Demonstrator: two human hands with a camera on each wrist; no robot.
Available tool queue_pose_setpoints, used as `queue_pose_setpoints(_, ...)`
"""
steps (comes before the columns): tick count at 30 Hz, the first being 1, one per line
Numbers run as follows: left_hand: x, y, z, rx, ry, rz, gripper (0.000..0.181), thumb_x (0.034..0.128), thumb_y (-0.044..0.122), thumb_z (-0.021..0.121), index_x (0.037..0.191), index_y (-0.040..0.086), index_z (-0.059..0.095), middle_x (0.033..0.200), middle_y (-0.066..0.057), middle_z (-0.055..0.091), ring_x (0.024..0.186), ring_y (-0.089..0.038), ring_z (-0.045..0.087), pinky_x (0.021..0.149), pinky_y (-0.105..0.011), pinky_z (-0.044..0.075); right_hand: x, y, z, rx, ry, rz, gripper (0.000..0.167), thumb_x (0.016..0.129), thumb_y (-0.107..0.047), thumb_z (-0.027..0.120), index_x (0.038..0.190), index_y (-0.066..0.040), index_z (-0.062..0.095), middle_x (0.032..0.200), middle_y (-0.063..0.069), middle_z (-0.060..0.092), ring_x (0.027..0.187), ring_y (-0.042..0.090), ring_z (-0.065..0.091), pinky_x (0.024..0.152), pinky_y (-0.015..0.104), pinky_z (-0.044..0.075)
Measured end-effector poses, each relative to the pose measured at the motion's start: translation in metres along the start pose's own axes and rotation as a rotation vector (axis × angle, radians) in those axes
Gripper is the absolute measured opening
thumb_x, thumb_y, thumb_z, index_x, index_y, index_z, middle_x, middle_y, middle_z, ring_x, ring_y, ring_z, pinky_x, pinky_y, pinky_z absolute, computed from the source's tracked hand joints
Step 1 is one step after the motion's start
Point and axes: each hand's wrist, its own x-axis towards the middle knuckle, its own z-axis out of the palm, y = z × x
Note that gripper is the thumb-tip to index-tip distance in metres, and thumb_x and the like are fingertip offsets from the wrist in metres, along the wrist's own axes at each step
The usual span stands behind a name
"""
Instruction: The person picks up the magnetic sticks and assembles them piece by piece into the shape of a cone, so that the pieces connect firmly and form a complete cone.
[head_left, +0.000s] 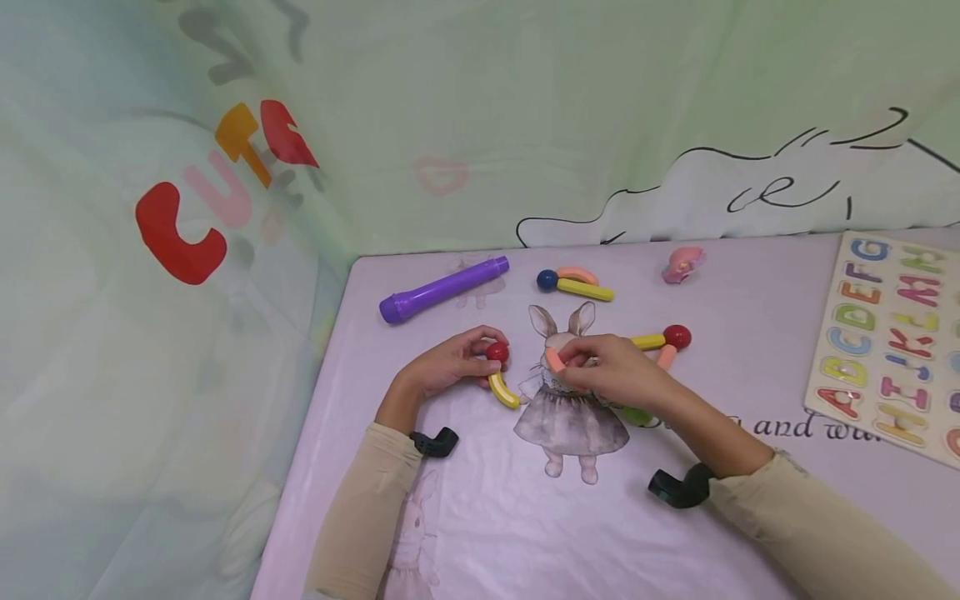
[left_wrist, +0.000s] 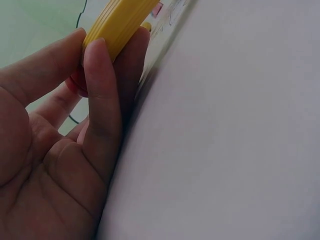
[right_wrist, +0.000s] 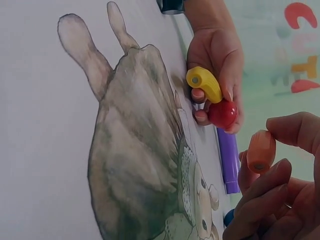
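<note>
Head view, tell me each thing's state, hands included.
Left hand, holding curved yellow stick
Right hand, pinching peach piece
Held red ball, against curved yellow stick
Purple tube, lying down
Blue ball, touching two sticks
Resting red ball, touching two others
Pink object, lying alone
Green piece, partly hidden
Letter board, lying flat

Red ball (head_left: 497, 352) in left hand (head_left: 453, 363)

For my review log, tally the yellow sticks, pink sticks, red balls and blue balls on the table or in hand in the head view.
Yellow sticks: 3
Pink sticks: 3
Red balls: 2
Blue balls: 1
Total: 9
</note>
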Motion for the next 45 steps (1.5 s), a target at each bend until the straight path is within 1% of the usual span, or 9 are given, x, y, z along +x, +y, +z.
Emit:
queue_pose_setpoints(6, 0.0, 0.001, 0.001, 0.009, 0.003, 0.005, 0.035, 0.0995, 0.009, 0.065, 0.132, 0.012, 0.052, 0.122, -0.013, 0.067, 0.103, -0.016, 0.067, 0.078, -0.026, 0.058, 0.006, -0.003, 0.005, -0.005, -0.012, 0.002, 0.03, 0.088, -0.03, 0.071, 0.112, -0.012, 0.072, 0.096, 0.004, 0.067, 0.08, 0.019, 0.056, 0.064, 0.03, 0.048)
queue_pose_setpoints(14, -0.002, 0.003, 0.002, -0.01, 0.005, -0.005, 0.035, 0.0994, 0.008, 0.064, 0.132, 0.012, 0.052, 0.122, -0.013, 0.066, 0.103, -0.015, 0.067, 0.078, -0.026, 0.058, 0.008, -0.008, 0.012, 0.03, -0.029, -0.001, 0.028, 0.09, -0.031, 0.072, 0.113, -0.014, 0.072, 0.094, 0.003, 0.067, 0.088, 0.021, 0.056, 0.069, 0.03, 0.049)
queue_pose_setpoints(23, -0.001, 0.002, 0.001, -0.016, 0.008, -0.012, 0.037, 0.0989, 0.007, 0.064, 0.133, 0.011, 0.051, 0.125, -0.014, 0.064, 0.101, -0.015, 0.066, 0.078, -0.026, 0.058, 0.011, -0.011, 0.019, 0.031, -0.04, -0.004, 0.022, 0.092, -0.03, 0.071, 0.109, -0.015, 0.073, 0.095, 0.004, 0.067, 0.081, 0.021, 0.058, 0.066, 0.031, 0.049)
queue_pose_setpoints(31, 0.0, 0.001, 0.001, -0.018, 0.009, -0.011, 0.037, 0.0985, 0.009, 0.066, 0.132, 0.012, 0.052, 0.121, -0.011, 0.066, 0.094, -0.016, 0.066, 0.077, -0.026, 0.058, 0.016, -0.02, 0.021, -0.007, -0.023, -0.004, 0.035, 0.096, -0.033, 0.063, 0.124, -0.012, 0.071, 0.113, 0.005, 0.07, 0.101, 0.022, 0.059, 0.084, 0.034, 0.051)
queue_pose_setpoints(34, -0.001, 0.001, 0.001, -0.02, 0.008, -0.009, 0.038, 0.0984, 0.009, 0.066, 0.133, 0.012, 0.051, 0.121, -0.011, 0.065, 0.093, -0.016, 0.065, 0.077, -0.025, 0.058, 0.019, -0.022, 0.022, 0.026, -0.044, -0.011, 0.036, 0.099, -0.031, 0.06, 0.127, -0.009, 0.069, 0.099, 0.007, 0.068, 0.089, 0.022, 0.059, 0.077, 0.034, 0.05)
queue_pose_setpoints(38, -0.001, 0.0, 0.001, -0.019, 0.008, -0.007, 0.038, 0.0984, 0.009, 0.066, 0.133, 0.012, 0.051, 0.122, -0.011, 0.065, 0.092, -0.015, 0.065, 0.076, -0.025, 0.058, 0.023, -0.022, 0.024, 0.1, -0.083, -0.038, 0.026, 0.103, -0.026, 0.054, 0.104, -0.006, 0.07, 0.069, 0.003, 0.053, 0.064, 0.02, 0.051, 0.061, 0.03, 0.04)
queue_pose_setpoints(41, -0.001, 0.001, 0.001, -0.014, 0.005, -0.002, 0.037, 0.0985, 0.01, 0.066, 0.133, 0.012, 0.052, 0.122, -0.011, 0.065, 0.092, -0.015, 0.065, 0.076, -0.025, 0.058, 0.025, -0.021, 0.026, 0.137, -0.105, -0.064, 0.034, 0.107, -0.025, 0.048, 0.09, 0.002, 0.061, 0.063, 0.001, 0.048, 0.06, 0.018, 0.047, 0.058, 0.027, 0.037)
queue_pose_setpoints(43, -0.001, 0.001, 0.001, -0.013, 0.004, 0.0, 0.037, 0.0985, 0.01, 0.066, 0.133, 0.012, 0.052, 0.121, -0.01, 0.065, 0.092, -0.015, 0.065, 0.076, -0.025, 0.058, 0.024, -0.021, 0.025, 0.178, -0.118, -0.059, 0.034, 0.108, -0.024, 0.045, 0.097, 0.002, 0.065, 0.065, 0.001, 0.049, 0.061, 0.018, 0.048, 0.059, 0.027, 0.04)
queue_pose_setpoints(45, -0.001, 0.001, 0.001, -0.01, 0.003, 0.001, 0.038, 0.0986, 0.01, 0.066, 0.133, 0.012, 0.052, 0.12, -0.009, 0.065, 0.092, -0.015, 0.065, 0.076, -0.025, 0.058, 0.024, -0.02, 0.024, 0.217, -0.129, -0.039, 0.034, 0.109, -0.022, 0.043, 0.113, 0.001, 0.067, 0.067, 0.003, 0.05, 0.064, 0.019, 0.05, 0.061, 0.027, 0.043)
